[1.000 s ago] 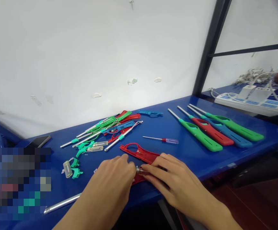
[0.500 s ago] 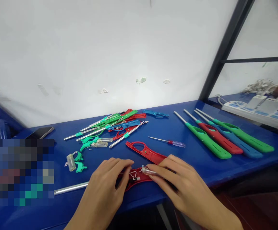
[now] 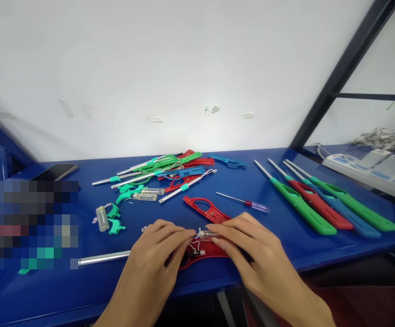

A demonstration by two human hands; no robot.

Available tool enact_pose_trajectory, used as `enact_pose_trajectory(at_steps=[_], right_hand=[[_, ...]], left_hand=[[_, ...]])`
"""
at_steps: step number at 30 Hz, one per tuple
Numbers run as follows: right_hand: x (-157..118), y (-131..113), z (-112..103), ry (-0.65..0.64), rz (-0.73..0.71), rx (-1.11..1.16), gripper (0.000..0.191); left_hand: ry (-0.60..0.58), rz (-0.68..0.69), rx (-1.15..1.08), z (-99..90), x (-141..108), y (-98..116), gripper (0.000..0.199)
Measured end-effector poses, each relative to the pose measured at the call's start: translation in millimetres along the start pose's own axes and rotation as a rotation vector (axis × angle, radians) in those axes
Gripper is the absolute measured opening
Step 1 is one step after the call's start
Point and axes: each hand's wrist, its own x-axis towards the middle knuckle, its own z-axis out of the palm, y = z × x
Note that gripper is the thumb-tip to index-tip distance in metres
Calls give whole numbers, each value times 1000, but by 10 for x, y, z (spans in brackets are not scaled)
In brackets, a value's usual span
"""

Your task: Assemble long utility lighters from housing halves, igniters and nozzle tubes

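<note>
My right hand (image 3: 252, 247) pinches a small clear fuel tank (image 3: 209, 234) with a white valve at its left end, over a red lighter half-shell (image 3: 211, 255). Close to that valve, the thumb and fingers of my left hand (image 3: 159, 252) are closed; what lies between them is hidden. A thin white tube (image 3: 195, 247) and a black part with a pale end (image 3: 201, 252) show in the shell. The lighter's metal barrel (image 3: 105, 258) sticks out left from behind my left hand. Another red half-shell (image 3: 206, 210) lies just beyond my hands.
Behind are piled open lighter parts (image 3: 180, 172). At left lie green triggers (image 3: 115, 226) and a loose clear tank (image 3: 102, 218). A screwdriver (image 3: 257, 206) lies right of centre, near several assembled lighters (image 3: 320, 204). A phone (image 3: 59, 171) and power strip (image 3: 364, 168) sit farther out.
The view has shifted slightly. My right hand has brought the tank's valve end nearer my left fingertips. Both hands stay over the red half-shell.
</note>
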Motion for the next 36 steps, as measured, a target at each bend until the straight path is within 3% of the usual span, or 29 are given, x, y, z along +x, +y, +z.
enact_pose_trajectory(at_steps=[11, 25, 36], right_hand=[[-15, 6, 1, -21, -11, -4, 26], [-81, 50, 40, -16, -148, -134, 49], [-68, 65, 34, 79, -137, -87, 35]], left_hand=[[-36, 23, -27, -18, -12, 3, 19], [-29, 141, -1, 29, -4, -33, 19], [-51, 32, 0, 1, -7, -23, 15]])
